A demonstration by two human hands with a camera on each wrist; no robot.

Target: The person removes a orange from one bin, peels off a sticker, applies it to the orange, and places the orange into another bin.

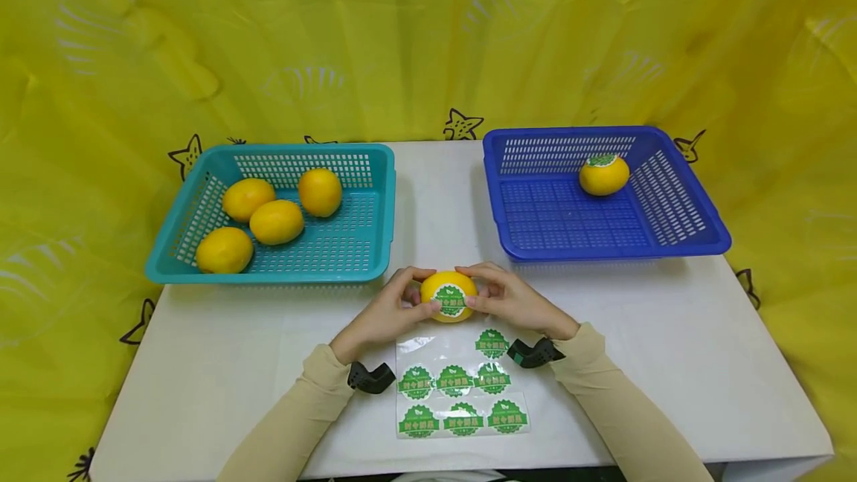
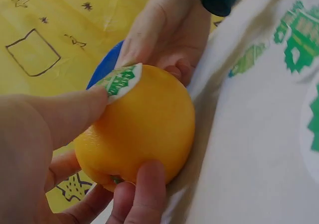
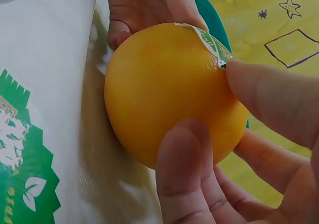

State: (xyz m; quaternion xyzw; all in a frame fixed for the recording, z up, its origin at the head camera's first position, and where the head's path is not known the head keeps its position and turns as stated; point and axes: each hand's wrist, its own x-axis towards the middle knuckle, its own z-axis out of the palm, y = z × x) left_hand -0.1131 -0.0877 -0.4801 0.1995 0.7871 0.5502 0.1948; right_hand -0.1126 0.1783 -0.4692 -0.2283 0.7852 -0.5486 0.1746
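Note:
Both hands hold one yellow citrus fruit (image 1: 447,296) just above the white table (image 1: 201,363), in front of the two baskets. My left hand (image 1: 388,307) grips its left side, thumb pressing the edge of a green-and-white round sticker (image 1: 451,300) on the fruit. My right hand (image 1: 505,297) grips the right side, thumb on the sticker's other edge. In the left wrist view the fruit (image 2: 142,127) carries the sticker (image 2: 119,80) under my thumb. The right wrist view shows the fruit (image 3: 169,94) with the sticker's rim (image 3: 212,45) partly lifted.
A clear sheet of several green stickers (image 1: 462,396) lies below the hands. A teal basket (image 1: 375,259) at back left holds several plain yellow fruits (image 1: 276,222). A blue basket (image 1: 535,244) at back right holds one stickered fruit (image 1: 604,174). Yellow cloth hangs behind.

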